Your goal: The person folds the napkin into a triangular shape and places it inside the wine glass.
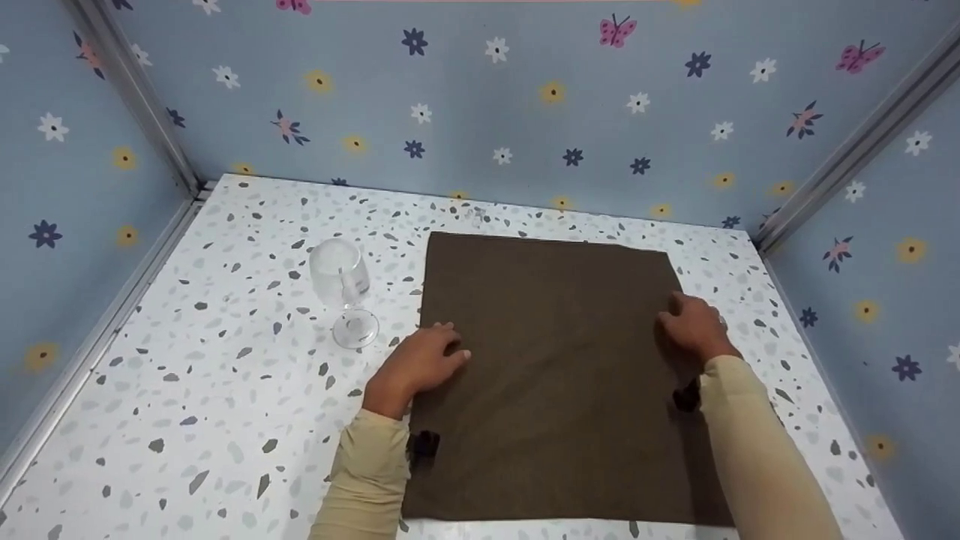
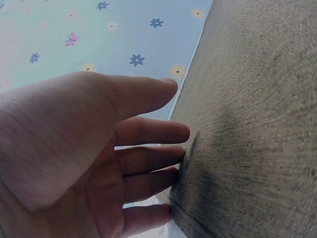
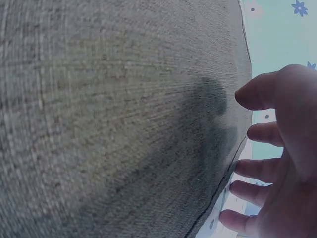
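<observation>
A brown cloth (image 1: 547, 375) lies spread flat on the speckled table. At its left edge is my left hand (image 1: 421, 361); in the left wrist view the fingers (image 2: 153, 131) are spread and nearly straight, their tips at the fabric (image 2: 257, 124). My right hand (image 1: 696, 327) is over the cloth's right edge. The right wrist view shows its fingers (image 3: 257, 168) slightly bent and apart, beside the cloth's border (image 3: 148, 99), with a shadow on the weave. Neither hand grips anything. Whether the right fingertips touch the cloth, I cannot tell.
A clear stemmed glass (image 1: 341, 277) is on the table (image 1: 225, 360), left of the cloth. Blue flowered panels (image 1: 480, 112) rise at the back and both sides, with metal strips (image 1: 135, 90) at the corners.
</observation>
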Available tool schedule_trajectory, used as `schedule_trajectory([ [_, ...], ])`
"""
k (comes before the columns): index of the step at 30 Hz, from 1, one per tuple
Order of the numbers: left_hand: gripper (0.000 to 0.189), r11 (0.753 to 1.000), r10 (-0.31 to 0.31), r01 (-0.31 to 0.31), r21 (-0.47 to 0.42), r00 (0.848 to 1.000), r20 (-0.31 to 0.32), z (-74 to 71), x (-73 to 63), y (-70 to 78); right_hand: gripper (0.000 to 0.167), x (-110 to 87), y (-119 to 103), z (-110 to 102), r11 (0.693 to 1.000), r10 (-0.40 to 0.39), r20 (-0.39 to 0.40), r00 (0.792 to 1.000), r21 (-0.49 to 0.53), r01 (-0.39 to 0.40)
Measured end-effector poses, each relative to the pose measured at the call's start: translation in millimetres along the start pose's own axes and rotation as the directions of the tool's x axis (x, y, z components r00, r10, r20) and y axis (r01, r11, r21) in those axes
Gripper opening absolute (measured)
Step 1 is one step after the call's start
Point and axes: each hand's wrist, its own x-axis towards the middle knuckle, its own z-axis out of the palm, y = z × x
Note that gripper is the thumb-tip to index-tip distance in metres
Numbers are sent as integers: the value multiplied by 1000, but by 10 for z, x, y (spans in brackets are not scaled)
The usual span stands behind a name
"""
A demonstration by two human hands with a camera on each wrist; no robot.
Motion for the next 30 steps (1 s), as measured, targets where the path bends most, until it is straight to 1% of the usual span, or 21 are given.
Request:
schedule_trajectory([
  [5,44,1000,-4,5,-8,1000,11,21,4,2,65,-17,-1,-16,997,42,16,999,64,-43],
  [8,43,1000,-7,7,-4,1000,10,29,0,6,65,-19,-7,-22,994,47,13,999,101,-48],
  [13,43,1000,-10,10,10,1000,8,29,-17,15,57,-9,-18,-5,990,7,-85,996,138,4],
  [17,45,1000,-22,21,14,1000,13,21,-21,14,51,20,-26,25,984,-36,-171,985,163,64],
  [20,47,999,-36,36,12,999,15,9,-18,14,47,52,-37,46,978,-60,-222,973,180,102],
  [23,49,999,-43,43,9,999,20,-2,-16,24,44,74,-47,53,975,-52,-242,969,199,103],
  [30,47,999,-39,39,3,999,13,6,-13,27,41,86,-52,71,975,-27,-244,970,206,79],
])
